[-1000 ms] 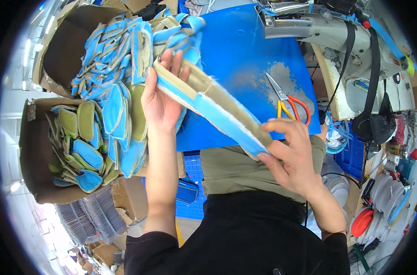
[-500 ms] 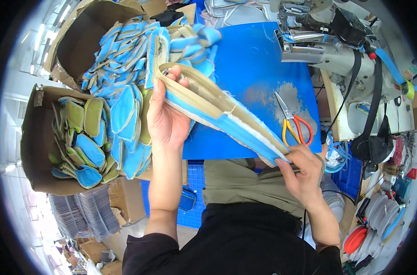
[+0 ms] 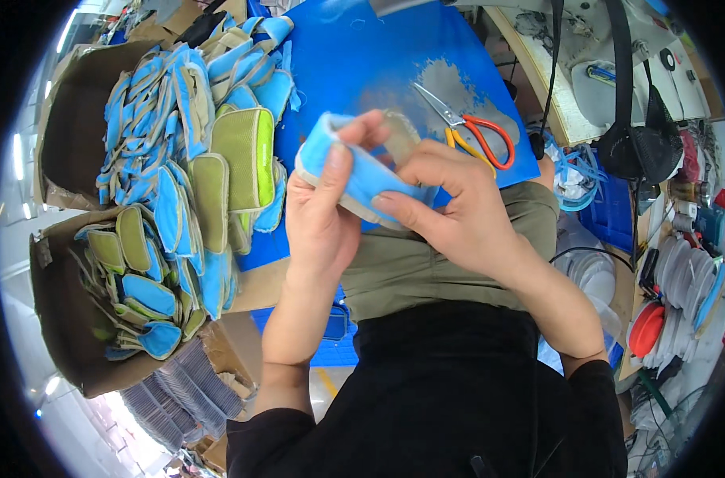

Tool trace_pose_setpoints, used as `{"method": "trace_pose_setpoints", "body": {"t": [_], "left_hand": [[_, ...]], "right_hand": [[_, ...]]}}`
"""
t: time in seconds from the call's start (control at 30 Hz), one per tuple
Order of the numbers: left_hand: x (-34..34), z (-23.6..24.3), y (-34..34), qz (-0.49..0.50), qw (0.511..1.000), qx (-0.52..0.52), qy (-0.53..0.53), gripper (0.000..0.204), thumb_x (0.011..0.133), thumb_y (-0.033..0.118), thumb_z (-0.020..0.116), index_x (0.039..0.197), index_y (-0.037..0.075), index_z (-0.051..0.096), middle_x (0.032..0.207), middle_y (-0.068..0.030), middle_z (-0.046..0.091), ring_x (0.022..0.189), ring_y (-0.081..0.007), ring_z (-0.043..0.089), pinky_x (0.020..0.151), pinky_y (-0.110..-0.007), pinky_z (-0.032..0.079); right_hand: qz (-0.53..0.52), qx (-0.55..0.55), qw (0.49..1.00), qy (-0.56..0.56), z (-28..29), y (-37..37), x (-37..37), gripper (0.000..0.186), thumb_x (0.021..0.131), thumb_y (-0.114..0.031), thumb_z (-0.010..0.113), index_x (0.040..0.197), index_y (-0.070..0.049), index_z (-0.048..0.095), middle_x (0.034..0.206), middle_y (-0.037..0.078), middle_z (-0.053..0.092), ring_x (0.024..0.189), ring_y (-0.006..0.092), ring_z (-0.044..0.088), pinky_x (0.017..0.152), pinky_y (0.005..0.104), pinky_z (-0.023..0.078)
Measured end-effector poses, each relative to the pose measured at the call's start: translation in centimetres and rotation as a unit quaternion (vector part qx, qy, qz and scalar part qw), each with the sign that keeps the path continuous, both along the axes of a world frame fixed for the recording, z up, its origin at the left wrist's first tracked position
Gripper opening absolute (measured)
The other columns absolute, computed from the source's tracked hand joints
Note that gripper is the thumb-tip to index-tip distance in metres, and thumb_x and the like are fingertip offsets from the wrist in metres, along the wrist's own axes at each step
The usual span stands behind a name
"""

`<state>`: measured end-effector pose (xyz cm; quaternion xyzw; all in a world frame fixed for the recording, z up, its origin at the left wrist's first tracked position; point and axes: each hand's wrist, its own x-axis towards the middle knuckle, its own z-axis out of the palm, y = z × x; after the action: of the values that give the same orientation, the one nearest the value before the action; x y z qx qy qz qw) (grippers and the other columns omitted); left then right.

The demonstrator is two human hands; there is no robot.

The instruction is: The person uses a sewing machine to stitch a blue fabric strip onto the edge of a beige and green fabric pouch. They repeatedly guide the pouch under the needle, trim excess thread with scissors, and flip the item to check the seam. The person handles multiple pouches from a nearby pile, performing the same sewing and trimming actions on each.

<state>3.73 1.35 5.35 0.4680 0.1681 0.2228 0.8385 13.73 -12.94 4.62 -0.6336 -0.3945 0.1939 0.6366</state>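
A blue fabric strip (image 3: 370,177) with a pale edge is bent into a curve in front of me, above the near edge of the blue table. My left hand (image 3: 324,209) grips its left side, thumb on the outer face and fingers behind. On its right side, my right hand (image 3: 462,203) pinches it between thumb and fingers. Motion blurs the strip's far part. Scissors (image 3: 463,122) with one red and one yellow handle lie just beyond my right hand, blades pointing away to the left.
Left of the table, a pile of blue-and-beige strips (image 3: 151,119) lies beside stacked green and blue padded pieces (image 3: 243,151). A cardboard box (image 3: 60,311) holds more such pieces. At the right stands a sewing machine table (image 3: 529,56) with black straps (image 3: 621,80) hanging over it.
The strip was stretched long between my hands; now it is curled up short. My right hand has moved up and left, close to my left hand. The whole view has shifted.
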Motion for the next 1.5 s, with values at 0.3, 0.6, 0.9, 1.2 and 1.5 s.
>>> {"method": "trace_pose_setpoints", "body": {"t": [0.3, 0.6, 0.9, 1.2, 1.5], "left_hand": [[-0.7, 0.7, 0.1, 0.029, 0.996, 0.083, -0.02, 0.053, 0.099, 0.018, 0.07, 0.147, 0.004, 0.052, 0.121, -0.0146, 0.069, 0.107, -0.0238, 0.069, 0.091, -0.04, 0.057], [-0.6, 1.2, -0.5, 0.099, 0.982, 0.157, 0.018, 0.083, 0.089, 0.004, 0.079, 0.158, 0.0, 0.033, 0.11, -0.006, 0.064, 0.097, -0.0171, 0.068, 0.088, -0.032, 0.056], [-0.4, 1.1, -0.4, 0.13, 0.978, 0.162, 0.009, 0.081, 0.092, 0.004, 0.075, 0.16, 0.004, 0.032, 0.105, -0.0052, 0.065, 0.096, -0.015, 0.066, 0.087, -0.031, 0.055], [-0.9, -2.0, 5.3, 0.067, 0.977, -0.192, 0.059, 0.043, 0.103, 0.033, 0.064, 0.143, 0.018, 0.057, 0.114, -0.0026, 0.069, 0.097, -0.0176, 0.068, 0.081, -0.033, 0.057], [0.3, -4.7, 10.3, 0.097, 0.972, -0.207, -0.053, 0.031, 0.102, 0.031, 0.068, 0.119, 0.006, 0.068, 0.115, -0.0078, 0.072, 0.101, -0.0191, 0.067, 0.092, -0.033, 0.054]], "right_hand": [[0.005, -0.001, 0.999, 0.047, 1.1, -0.3, 0.0, 0.016, 0.086, -0.014, 0.079, 0.089, -0.001, 0.07, 0.075, 0.01, 0.066, 0.064, 0.0219, 0.062, 0.059, 0.0345, 0.045], [0.005, -0.023, 0.997, 0.072, 1.2, -0.4, 0.3, 0.019, 0.084, -0.014, 0.081, 0.089, 0.0, 0.069, 0.075, 0.01, 0.066, 0.064, 0.0193, 0.062, 0.058, 0.0323, 0.045], [0.015, 0.012, 0.993, 0.116, 0.9, -0.4, 0.5, 0.018, 0.09, -0.016, 0.077, 0.091, 0.001, 0.071, 0.075, 0.009, 0.068, 0.063, 0.0125, 0.059, 0.058, 0.0285, 0.045], [0.07, 0.034, 0.965, -0.249, 3.0, -1.6, -0.2, 0.013, 0.078, -0.014, 0.076, 0.089, -0.013, 0.069, 0.086, 0.0, 0.064, 0.095, 0.0203, 0.066, 0.088, 0.0391, 0.046], [0.134, -0.02, 0.94, -0.313, 0.0, -4.8, -1.9, 0.015, 0.073, -0.012, 0.079, 0.086, -0.015, 0.071, 0.091, -0.001, 0.064, 0.117, 0.0225, 0.063, 0.094, 0.0443, 0.041]]}}
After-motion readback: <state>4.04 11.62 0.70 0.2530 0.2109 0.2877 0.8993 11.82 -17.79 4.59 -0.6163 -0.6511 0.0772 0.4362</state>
